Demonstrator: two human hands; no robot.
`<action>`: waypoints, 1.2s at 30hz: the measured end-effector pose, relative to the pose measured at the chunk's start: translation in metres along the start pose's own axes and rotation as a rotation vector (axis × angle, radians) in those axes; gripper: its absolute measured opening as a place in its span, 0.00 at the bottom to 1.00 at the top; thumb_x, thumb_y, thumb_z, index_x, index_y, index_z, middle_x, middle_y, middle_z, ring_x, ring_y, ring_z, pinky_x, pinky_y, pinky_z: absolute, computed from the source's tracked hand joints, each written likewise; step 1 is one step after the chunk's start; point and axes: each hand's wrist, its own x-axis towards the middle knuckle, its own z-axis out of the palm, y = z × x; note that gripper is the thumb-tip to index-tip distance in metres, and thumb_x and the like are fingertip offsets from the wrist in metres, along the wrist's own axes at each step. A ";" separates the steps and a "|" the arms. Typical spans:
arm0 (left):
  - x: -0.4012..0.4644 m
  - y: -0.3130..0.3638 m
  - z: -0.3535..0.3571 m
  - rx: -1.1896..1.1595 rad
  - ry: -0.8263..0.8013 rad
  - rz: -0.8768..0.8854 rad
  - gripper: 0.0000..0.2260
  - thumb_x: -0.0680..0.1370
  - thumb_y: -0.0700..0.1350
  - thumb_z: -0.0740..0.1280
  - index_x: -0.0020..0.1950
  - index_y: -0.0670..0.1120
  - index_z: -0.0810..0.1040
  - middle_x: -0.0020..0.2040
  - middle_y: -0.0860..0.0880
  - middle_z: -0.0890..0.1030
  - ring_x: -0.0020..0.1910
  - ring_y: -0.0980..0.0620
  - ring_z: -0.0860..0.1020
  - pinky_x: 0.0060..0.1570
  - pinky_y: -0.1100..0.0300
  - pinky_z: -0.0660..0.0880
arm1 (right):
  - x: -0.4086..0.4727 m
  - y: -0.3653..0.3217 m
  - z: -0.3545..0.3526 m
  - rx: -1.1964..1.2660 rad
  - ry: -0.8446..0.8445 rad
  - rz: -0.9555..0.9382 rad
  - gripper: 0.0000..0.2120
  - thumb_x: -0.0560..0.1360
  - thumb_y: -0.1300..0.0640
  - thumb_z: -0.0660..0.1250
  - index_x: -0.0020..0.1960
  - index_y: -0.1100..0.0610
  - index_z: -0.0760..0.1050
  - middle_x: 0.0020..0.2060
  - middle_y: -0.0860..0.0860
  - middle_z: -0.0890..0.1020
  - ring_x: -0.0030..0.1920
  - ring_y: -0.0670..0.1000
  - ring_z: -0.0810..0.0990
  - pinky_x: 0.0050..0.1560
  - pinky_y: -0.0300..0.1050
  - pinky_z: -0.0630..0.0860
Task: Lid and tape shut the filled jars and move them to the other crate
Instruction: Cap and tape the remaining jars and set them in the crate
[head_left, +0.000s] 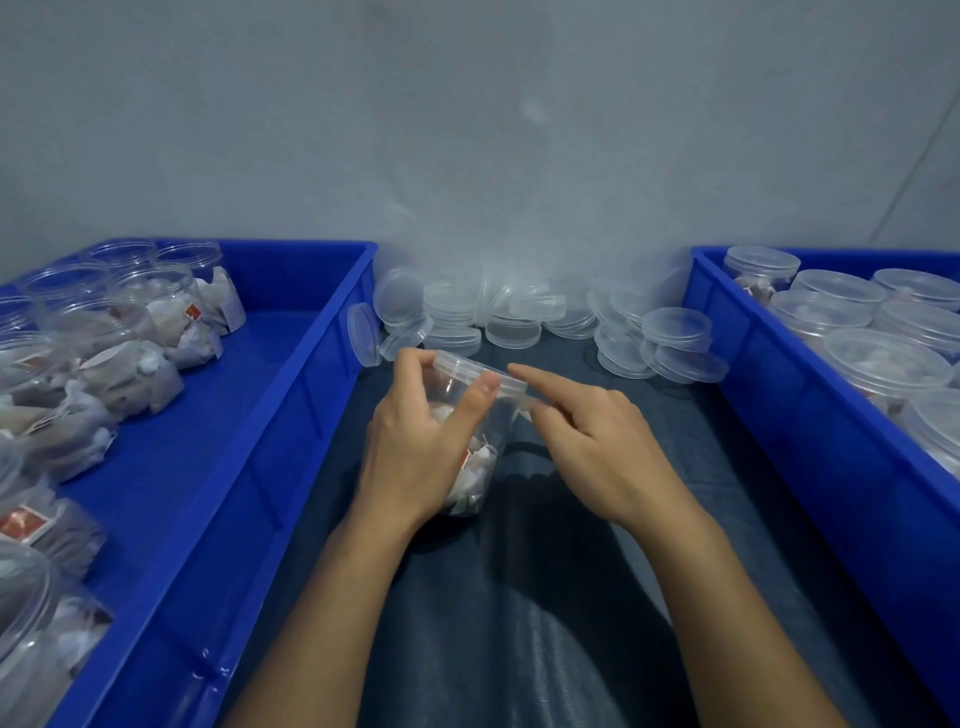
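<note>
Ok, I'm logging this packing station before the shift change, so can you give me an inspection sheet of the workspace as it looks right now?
Surface: dark cloth between two blue crates.
Job's things: clear jar, lid on, filled with sachets, tilted above the cloth. Left crate holds open filled jars. Right crate holds lidded jars.
Clutter: loose clear lids heaped against the wall.
Grippers: left hand grips the jar's body, thumb on the lid's rim. Right hand is at the lid's edge, forefinger extended; whether it pinches tape cannot be told.
Cables: nothing seen.
Surroundings: plain grey wall.
</note>
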 end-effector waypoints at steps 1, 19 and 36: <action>0.001 0.000 0.000 0.028 0.011 0.003 0.22 0.75 0.73 0.64 0.58 0.59 0.73 0.52 0.58 0.83 0.50 0.52 0.83 0.53 0.42 0.79 | 0.000 0.001 0.000 0.041 -0.001 0.007 0.24 0.78 0.45 0.56 0.73 0.32 0.72 0.30 0.32 0.76 0.44 0.49 0.77 0.54 0.55 0.76; 0.003 -0.003 -0.003 -0.184 -0.031 -0.093 0.24 0.75 0.74 0.58 0.49 0.56 0.80 0.46 0.54 0.85 0.43 0.56 0.83 0.40 0.63 0.75 | 0.001 0.004 0.002 -0.054 0.033 0.000 0.17 0.82 0.44 0.58 0.70 0.32 0.70 0.29 0.38 0.78 0.38 0.45 0.77 0.49 0.51 0.74; -0.004 0.004 0.004 0.192 0.376 0.247 0.08 0.86 0.53 0.64 0.54 0.50 0.76 0.48 0.55 0.81 0.41 0.59 0.79 0.39 0.71 0.71 | -0.002 0.002 0.003 -0.013 0.080 -0.029 0.17 0.82 0.43 0.62 0.69 0.35 0.77 0.28 0.35 0.77 0.40 0.48 0.76 0.50 0.50 0.77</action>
